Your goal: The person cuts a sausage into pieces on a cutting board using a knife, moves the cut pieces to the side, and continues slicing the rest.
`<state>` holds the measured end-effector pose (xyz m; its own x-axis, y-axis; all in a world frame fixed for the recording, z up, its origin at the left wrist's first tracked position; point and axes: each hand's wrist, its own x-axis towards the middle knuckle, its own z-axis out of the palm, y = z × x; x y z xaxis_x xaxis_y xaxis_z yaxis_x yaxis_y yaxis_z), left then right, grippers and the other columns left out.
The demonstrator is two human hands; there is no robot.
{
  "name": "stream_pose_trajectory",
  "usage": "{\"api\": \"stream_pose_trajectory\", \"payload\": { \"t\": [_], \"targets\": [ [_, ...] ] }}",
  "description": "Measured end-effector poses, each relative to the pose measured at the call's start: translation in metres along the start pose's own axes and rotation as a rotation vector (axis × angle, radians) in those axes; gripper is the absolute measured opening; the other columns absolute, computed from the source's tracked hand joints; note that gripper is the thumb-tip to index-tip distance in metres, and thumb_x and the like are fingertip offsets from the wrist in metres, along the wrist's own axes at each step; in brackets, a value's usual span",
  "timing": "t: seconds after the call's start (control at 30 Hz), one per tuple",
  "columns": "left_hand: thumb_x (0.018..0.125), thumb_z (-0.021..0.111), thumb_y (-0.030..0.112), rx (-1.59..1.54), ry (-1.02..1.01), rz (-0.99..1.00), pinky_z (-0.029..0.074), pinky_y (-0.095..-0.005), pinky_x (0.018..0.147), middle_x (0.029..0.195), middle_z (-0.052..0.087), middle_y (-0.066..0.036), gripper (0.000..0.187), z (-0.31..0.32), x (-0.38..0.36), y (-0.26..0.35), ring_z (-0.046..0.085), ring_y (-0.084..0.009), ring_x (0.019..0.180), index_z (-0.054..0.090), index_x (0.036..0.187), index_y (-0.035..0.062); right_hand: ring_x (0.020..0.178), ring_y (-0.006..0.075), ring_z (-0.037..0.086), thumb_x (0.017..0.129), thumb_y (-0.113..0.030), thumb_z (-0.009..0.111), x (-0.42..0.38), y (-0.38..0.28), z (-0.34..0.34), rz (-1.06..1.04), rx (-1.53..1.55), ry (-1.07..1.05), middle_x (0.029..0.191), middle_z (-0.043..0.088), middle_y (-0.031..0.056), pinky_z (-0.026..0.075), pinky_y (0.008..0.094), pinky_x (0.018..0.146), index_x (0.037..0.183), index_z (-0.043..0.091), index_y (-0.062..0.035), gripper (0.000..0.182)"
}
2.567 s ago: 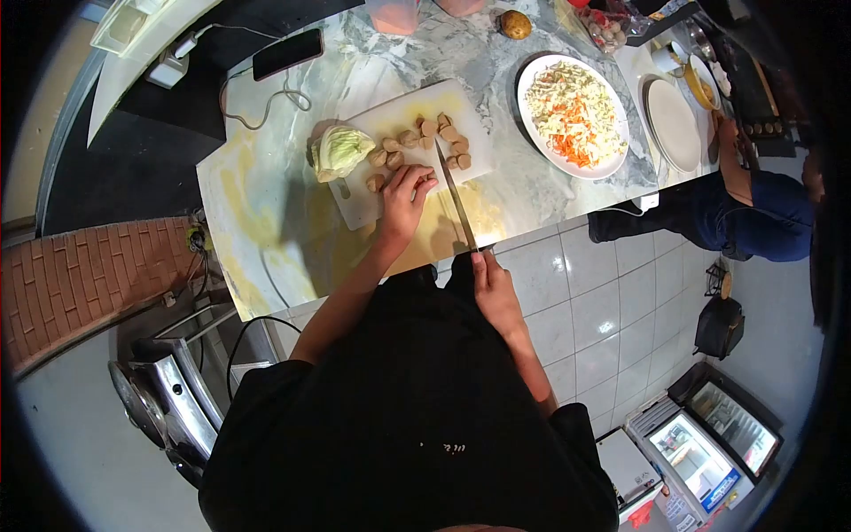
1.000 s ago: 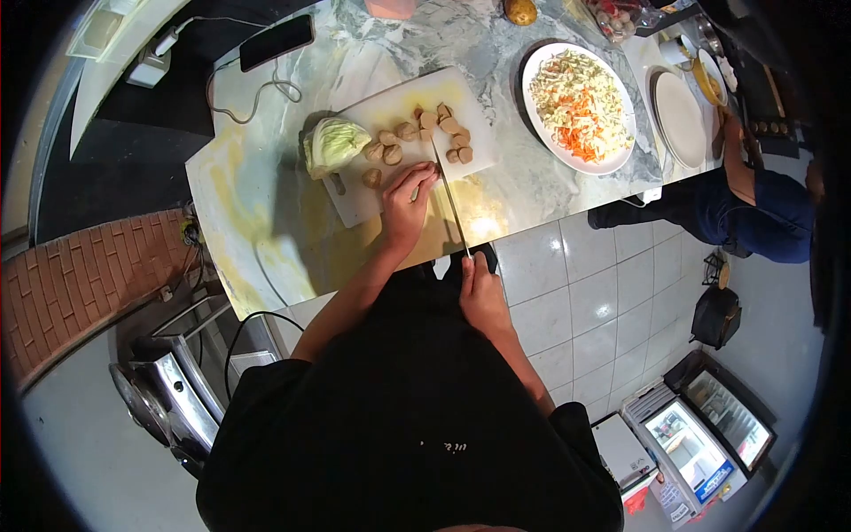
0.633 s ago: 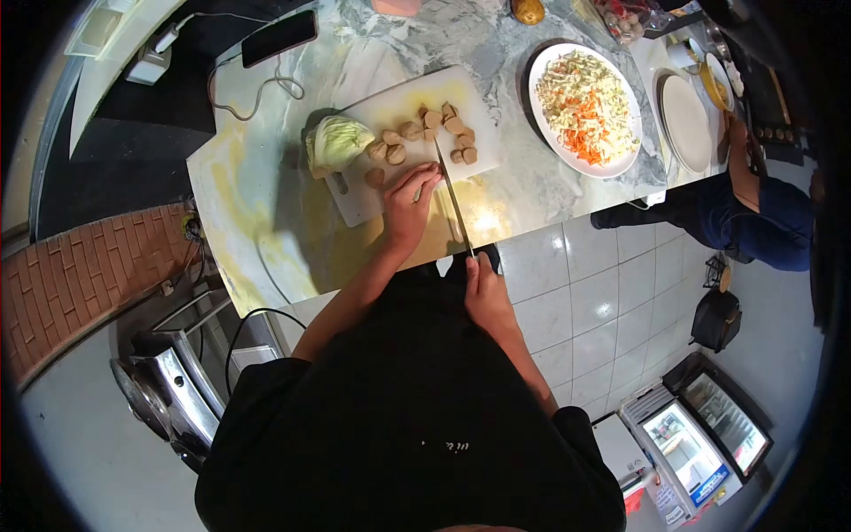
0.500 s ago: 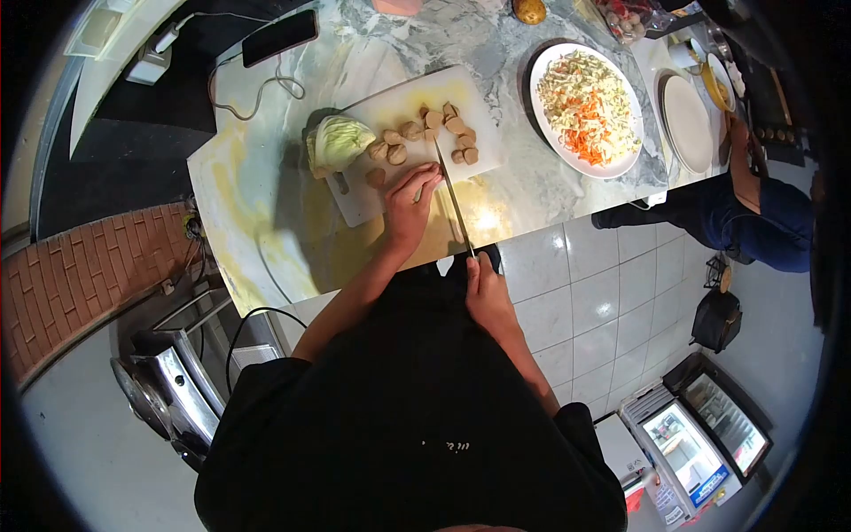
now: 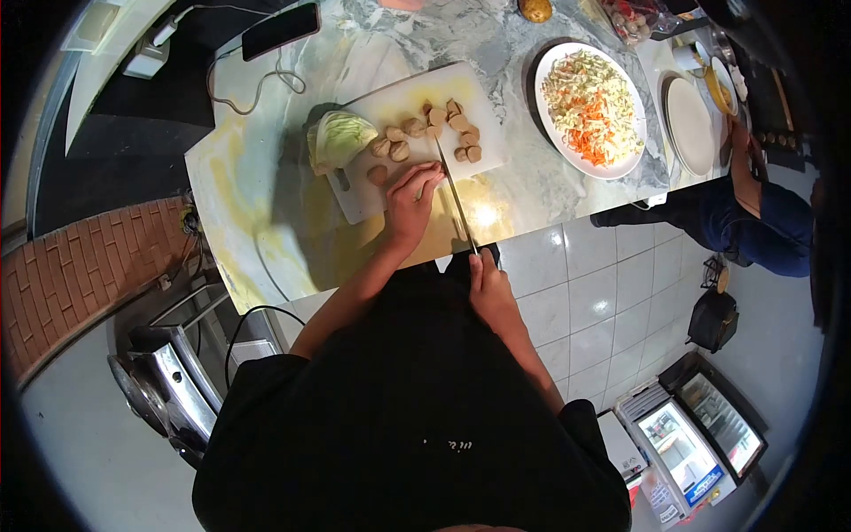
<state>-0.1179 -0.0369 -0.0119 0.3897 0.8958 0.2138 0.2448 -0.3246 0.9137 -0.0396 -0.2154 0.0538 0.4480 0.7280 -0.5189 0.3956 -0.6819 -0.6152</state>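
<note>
My right hand [image 5: 490, 288] is wrapped round the handle of a long knife [image 5: 457, 204], its blade pointing away from me over the near edge of a white cutting board [image 5: 359, 199]. Beside the blade, my left hand [image 5: 413, 202] has its fingers curled and pressed together at the board's edge; whatever they grip is hidden. Brown, round meatball-like pieces [image 5: 399, 151], several of them cut, lie scattered on the board on both sides of the knife tip. A wedge of cabbage [image 5: 342, 140] rests at the board's left end.
Right of the board is a white oval plate [image 5: 542, 115] of shredded cabbage and carrot. Farther right are stacked plates [image 5: 690, 129] and a person in dark blue [image 5: 771, 222]. A phone [image 5: 280, 32] with a cable lies back left, a potato [image 5: 534, 10] at the back.
The view has shifted very slightly. Both hands and the knife stay almost in the same place, and the pieces on the board look unchanged.
</note>
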Motion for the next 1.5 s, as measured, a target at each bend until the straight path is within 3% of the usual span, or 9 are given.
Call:
{"api": "stream_pose_trajectory", "payload": {
  "t": [0.2,0.27,0.53,0.67,0.73,0.93,1.5],
  "targets": [
    [0.086,0.069,0.000,0.017,0.022,0.038,0.055,-0.0317,0.081,0.098,0.073,-0.012,0.012,0.000,0.001,-0.001,0.071,-0.0232,0.089,0.071,0.097,-0.0030,0.076,0.0565,0.059,0.106,-0.032,0.040,0.002,0.000,-0.001,-0.023,0.002,0.000,0.074,0.061,0.0339,0.047,0.0655,0.066,0.114,0.047,0.0006,0.035],
    [0.089,0.067,0.005,0.013,0.001,0.020,0.055,-0.0345,0.082,0.103,0.072,-0.012,0.013,0.000,0.000,-0.001,0.070,-0.0271,0.092,0.070,0.099,-0.0019,0.076,0.0564,0.059,0.106,-0.032,0.040,0.002,0.001,-0.001,-0.024,0.001,0.005,0.074,0.062,0.0339,0.047,0.0653,0.065,0.115,0.047,0.0006,0.035],
    [0.089,0.067,0.004,0.010,0.030,0.015,0.055,-0.0344,0.081,0.103,0.072,-0.011,0.011,0.001,0.001,0.002,0.070,-0.0276,0.091,0.069,0.099,-0.0015,0.076,0.0561,0.060,0.106,-0.034,0.041,0.006,0.000,-0.004,0.003,-0.041,-0.008,0.078,0.063,0.0333,0.046,0.0651,0.065,0.121,0.047,-0.0023,0.035],
    [0.089,0.067,0.004,-0.005,0.016,-0.020,0.056,-0.0349,0.079,0.103,0.071,-0.011,0.011,0.000,0.001,0.002,0.071,-0.0279,0.091,0.069,0.099,-0.0017,0.077,0.0550,0.059,0.108,-0.032,0.038,0.008,-0.003,-0.007,0.023,-0.001,-0.010,0.074,0.061,0.0316,0.042,0.0611,0.063,0.114,0.048,-0.0011,0.033],
    [0.089,0.068,0.004,-0.006,0.027,-0.018,0.056,-0.0350,0.079,0.103,0.071,-0.011,0.012,0.000,0.001,0.003,0.071,-0.0278,0.091,0.069,0.099,-0.0017,0.076,0.0560,0.059,0.106,-0.031,0.041,0.010,0.002,-0.006,0.013,0.023,-0.034,0.077,0.063,0.0326,0.043,0.0654,0.063,0.120,0.045,-0.0020,0.032],
    [0.087,0.070,0.005,-0.007,0.054,-0.021,0.056,-0.0345,0.078,0.101,0.072,-0.011,0.013,0.003,0.000,-0.001,0.071,-0.0268,0.089,0.070,0.099,-0.0014,0.075,0.0557,0.058,0.107,-0.030,0.040,0.014,0.004,-0.006,-0.006,0.025,-0.044,0.076,0.062,0.0327,0.041,0.0659,0.061,0.118,0.045,-0.0002,0.032],
    [0.087,0.072,0.005,-0.001,0.065,0.016,0.056,-0.0338,0.077,0.100,0.072,-0.011,0.012,0.002,0.001,0.000,0.071,-0.0258,0.087,0.070,0.098,-0.0009,0.074,0.0550,0.060,0.107,-0.033,0.040,0.022,0.017,-0.002,-0.047,-0.002,-0.028,0.075,0.062,0.0322,0.044,0.0635,0.061,0.123,0.045,-0.0006,0.036]
  ]
}}
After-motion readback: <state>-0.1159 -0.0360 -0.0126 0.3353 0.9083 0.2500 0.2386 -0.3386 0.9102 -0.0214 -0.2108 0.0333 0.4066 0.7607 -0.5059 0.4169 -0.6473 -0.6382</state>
